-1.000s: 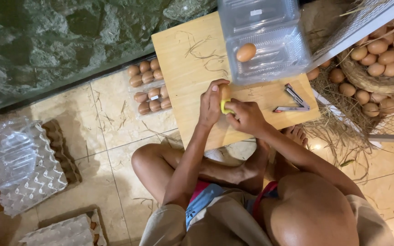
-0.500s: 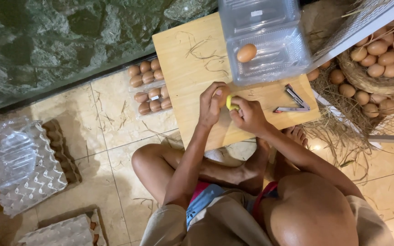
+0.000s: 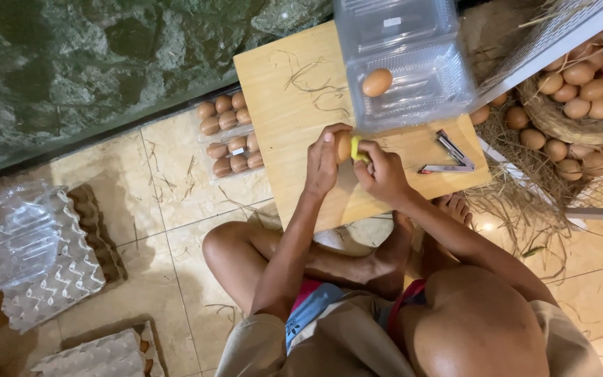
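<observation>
I see both hands meeting over the near half of the wooden board (image 3: 287, 91). My left hand (image 3: 322, 164) is wrapped around a brown egg (image 3: 343, 146), fingers curled on its far side, thumb side toward me. My right hand (image 3: 384, 173) is pinched on a small yellow piece (image 3: 356, 148), maybe a sponge or cloth, can't tell which, pressed flat against the egg's right flank. Hands are together, touching through the egg and the yellow piece.

Key relation: the egg sits between the two hands, its long axis roughly up-down in the head view, pointing away from me toward the clear plastic egg carton (image 3: 406, 63). The carton lies straight ahead of the hands, just beyond them on the board, lid open, with one egg (image 3: 377, 82) lying in the tray. The left hand carries the egg, so it is the hand nearer the carton's cups.

A metal stapler (image 3: 448, 157) lies on the board just right of the right hand, apart from it. A straw nest of eggs (image 3: 587, 84) sits well to the right, filled cartons (image 3: 228, 132) on the tile floor left of the board, empty trays (image 3: 43, 258) far left.
</observation>
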